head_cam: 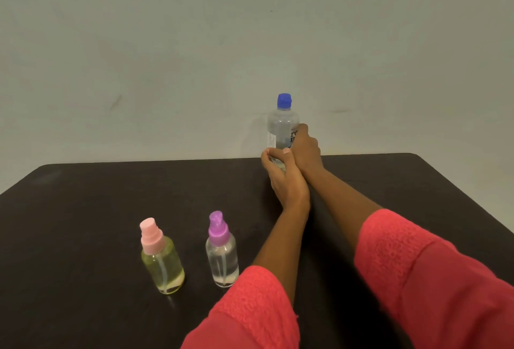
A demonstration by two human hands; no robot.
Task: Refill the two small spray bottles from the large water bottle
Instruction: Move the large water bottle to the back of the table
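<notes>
The large clear water bottle [281, 126] with a blue cap stands upright near the far edge of the dark table [111, 195]. My left hand [283, 179] wraps around its lower part. My right hand [304, 148] grips its right side, over the label. Two small spray bottles stand near me on the left, both capped. The yellowish one with a pink sprayer [162, 259] is on the left. The clear one with a purple sprayer [222, 254] is just to its right, close to my left sleeve.
A plain pale wall [194, 42] rises right behind the table's far edge. The table's rounded far-right corner [417, 155] lies to the right of the water bottle. My red sleeves cover the near right of the table.
</notes>
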